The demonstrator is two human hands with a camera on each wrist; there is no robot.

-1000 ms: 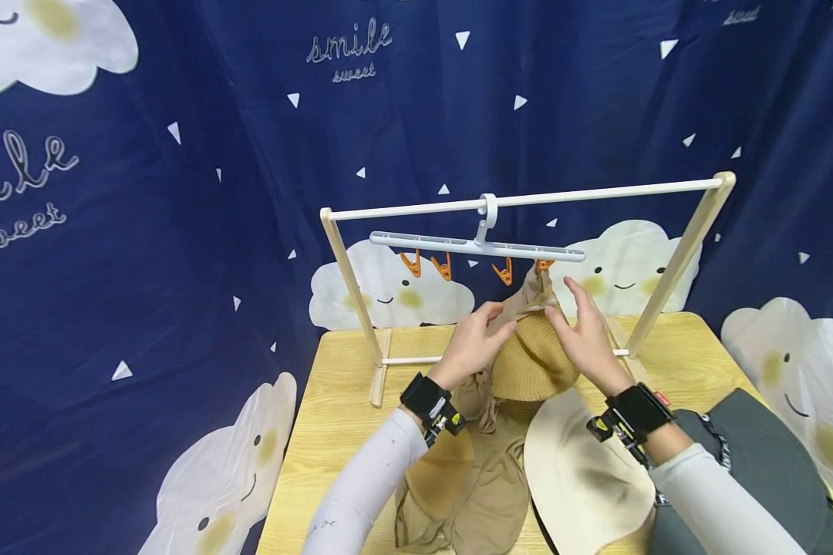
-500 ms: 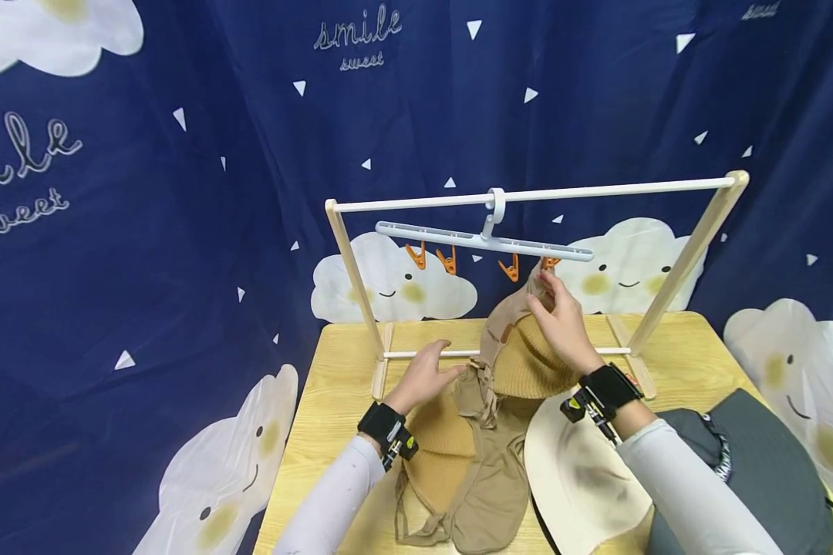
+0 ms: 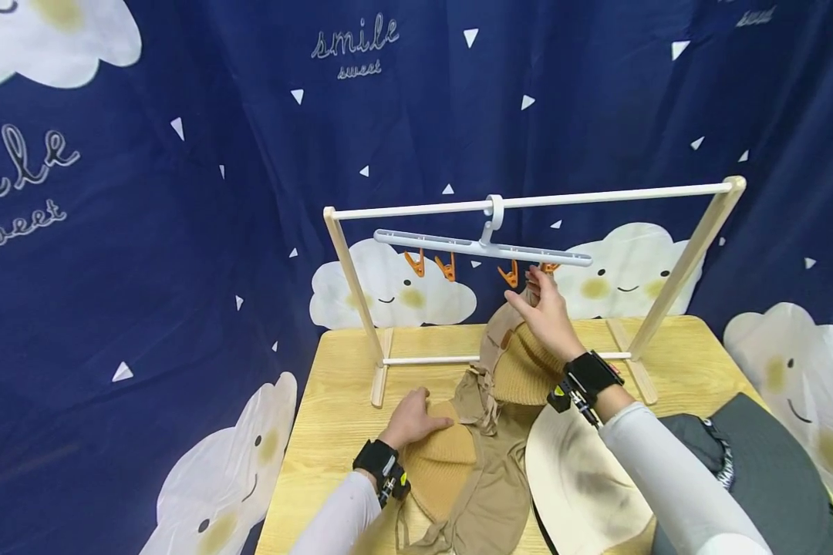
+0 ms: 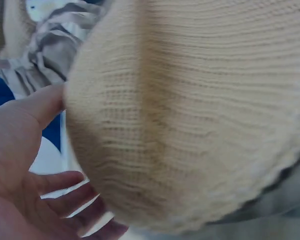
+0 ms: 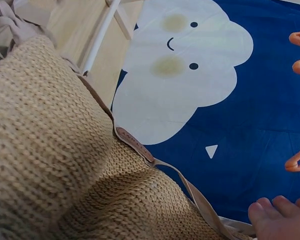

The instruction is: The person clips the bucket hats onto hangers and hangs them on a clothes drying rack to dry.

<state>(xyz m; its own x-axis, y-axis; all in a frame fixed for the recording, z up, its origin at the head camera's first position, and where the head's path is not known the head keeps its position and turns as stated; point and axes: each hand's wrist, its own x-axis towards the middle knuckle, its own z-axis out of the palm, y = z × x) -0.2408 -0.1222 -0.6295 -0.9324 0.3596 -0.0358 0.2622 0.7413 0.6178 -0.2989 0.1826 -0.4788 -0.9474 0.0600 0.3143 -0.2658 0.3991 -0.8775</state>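
Note:
A tan knit hat [image 3: 527, 370] with beige cloth along its edge hangs below the rightmost orange clip [image 3: 550, 268] of a pale hanger [image 3: 437, 243]. My right hand [image 3: 544, 316] is in front of the hat's upper part, fingertips close to that clip, thumb spread away. In the right wrist view, only its fingertips show at the lower right. Lower left, my left hand [image 3: 409, 420] is at the edge of a second knit hat [image 3: 447, 455] lying on the table. The left wrist view shows its thumb at this hat's edge, fingers loosely extended along it.
The hanger hooks over the bar of a wooden rack [image 3: 687, 262]. Several more orange clips hang from it, one of them [image 3: 512, 274] beside my right hand. A cream wide-brimmed hat [image 3: 583, 478] and a dark grey hat [image 3: 770, 470] lie on the table [image 3: 347, 370] at right.
My left hand has left the hanging hat and come down leftward to the hat on the table. My right hand has risen towards the clip and shifted slightly left.

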